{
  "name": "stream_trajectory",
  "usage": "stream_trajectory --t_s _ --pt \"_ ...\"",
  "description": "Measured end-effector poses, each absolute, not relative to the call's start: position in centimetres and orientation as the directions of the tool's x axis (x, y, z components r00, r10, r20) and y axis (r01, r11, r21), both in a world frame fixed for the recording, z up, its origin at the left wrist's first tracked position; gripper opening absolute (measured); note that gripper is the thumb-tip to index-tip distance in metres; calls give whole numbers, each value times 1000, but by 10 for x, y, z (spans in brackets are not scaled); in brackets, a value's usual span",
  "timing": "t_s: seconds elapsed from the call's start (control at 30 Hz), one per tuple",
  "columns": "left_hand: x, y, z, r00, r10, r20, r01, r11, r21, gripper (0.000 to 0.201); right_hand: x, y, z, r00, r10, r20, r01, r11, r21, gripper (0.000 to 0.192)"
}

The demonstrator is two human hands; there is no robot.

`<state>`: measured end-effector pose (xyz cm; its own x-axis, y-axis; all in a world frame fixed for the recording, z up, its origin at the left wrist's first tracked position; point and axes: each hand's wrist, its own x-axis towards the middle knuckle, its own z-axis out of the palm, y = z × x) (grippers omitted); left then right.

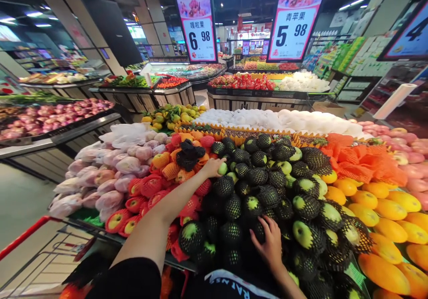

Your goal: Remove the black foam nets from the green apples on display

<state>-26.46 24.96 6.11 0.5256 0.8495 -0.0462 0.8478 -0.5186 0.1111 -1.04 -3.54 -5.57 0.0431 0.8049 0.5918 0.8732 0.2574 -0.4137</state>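
We look down from a head camera onto a heaped supermarket fruit display [234, 134]. At far left we see the red rail of a shopping cart [26, 234] and grey floor. Above it, a side counter holds pink-red fruit [50, 116]. On the main display's left slope lie pale pink fruits in white foam sleeves [110, 169], and just beside them apples in red and orange foam netting [150, 187].

Our left arm, bare below a black sleeve, stretches forward across the red-netted apples. The left hand [214, 167] sits at the upper left edge of the green apple pile, fingers curled around a bare green apple [222, 169], which it grips from the left. A loose heap of empty black netting [187, 154] lies just beside that hand, on the orange-netted fruit.

In the middle rises the mound of green apples in black foam netting [274, 187]; a few sit uncovered near the top. Our right hand [269, 241] rests palm down on the near slope of this mound, fingers spread and lightly bent over a netted apple; we cannot tell whether it grips anything.

Behind the mound we see a row of white-wrapped fruit [284, 120]. Overhead hang two price signs, 6.98 [198, 22] and 5.98 [294, 20].

To the right lie crumpled orange netting [361, 161], then smooth yellow-orange mangoes [384, 210], with pink fruit [414, 156] at the far right edge.
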Motion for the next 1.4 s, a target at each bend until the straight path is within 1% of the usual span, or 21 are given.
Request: stream_trajectory --t_s 0.1,0.17,0.27,0.33,0.37,0.43,0.47,0.53,0.57,0.63,0.7,0.83,0.9,0.97,1.03,1.1,1.17,1.2,1.23,1.3,1.4 --pt "-279 248 92 475 878 54 868 -478 137 80 -10 -36 -54 46 811 583 864 261 -431 43" --pt "-291 241 113 430 884 184 865 -462 196 80 -10 -37 -53 50 816 576 859 259 -442 43" --pt "-302 205 128 343 853 393 801 -484 352 79 -11 -36 -53 51 824 564 854 257 -453 43" --pt "-300 164 121 269 844 463 718 -497 488 77 -12 -36 -52 57 827 559 849 254 -463 43" --pt "-295 140 112 231 852 470 659 -493 569 78 -13 -35 -52 60 827 559 847 253 -467 43" --pt "-279 92 88 196 889 413 521 -451 724 78 -13 -36 -48 59 835 547 845 250 -473 43" --pt "-269 70 76 195 907 372 467 -420 778 79 -12 -37 -45 51 847 529 844 247 -477 44" --pt "-251 35 54 230 926 301 412 -373 831 82 -9 -39 -38 15 885 465 839 242 -488 50" --pt "-243 22 46 257 923 287 403 -372 836 81 -7 -42 -33 -12 904 427 835 244 -493 54" --pt "-231 6 36 323 901 289 420 -410 809 75 -4 -47 -24 -60 926 374 829 255 -498 64" --pt "-225 0 32 391 866 310 454 -475 754 69 -2 -54 -15 -65 926 371 834 255 -490 68" --pt "-220 -4 22 486 822 297 512 -543 665 64 -8 -68 -7 -47 902 430 848 263 -459 62" --pt "-218 -7 16 494 823 283 533 -543 649 64 -13 -73 -8 -91 901 425 842 298 -449 61" --pt "-217 -10 14 478 827 296 556 -546 627 64 -16 -76 -10 -129 905 405 838 318 -444 64" --pt "-214 -12 15 490 812 318 589 -577 566 63 -18 -78 -12 -137 908 396 837 321 -444 69" --pt "-211 -12 19 533 783 321 628 -620 470 63 -18 -78 -11 -130 904 407 835 321 -447 72" --pt "-207 -12 21 588 752 298 649 -658 382 65 -17 -77 -10 -120 899 421 831 323 -453 73" --pt "-205 -12 21 618 734 280 642 -677 360 65 -16 -76 -9 -114 898 426 829 322 -457 72" --pt "-203 -12 21 649 714 264 623 -697 355 66 -15 -74 -8 -110 896 431 826 323 -462 71" --pt "-201 -11 20 702 668 248 560 -733 386 67 -15 -71 -9 -110 890 443 820 333 -466 71" --pt "-205 -10 24 723 641 257 463 -726 508 70 -16 -69 -12 -143 879 454 823 360 -439 71"
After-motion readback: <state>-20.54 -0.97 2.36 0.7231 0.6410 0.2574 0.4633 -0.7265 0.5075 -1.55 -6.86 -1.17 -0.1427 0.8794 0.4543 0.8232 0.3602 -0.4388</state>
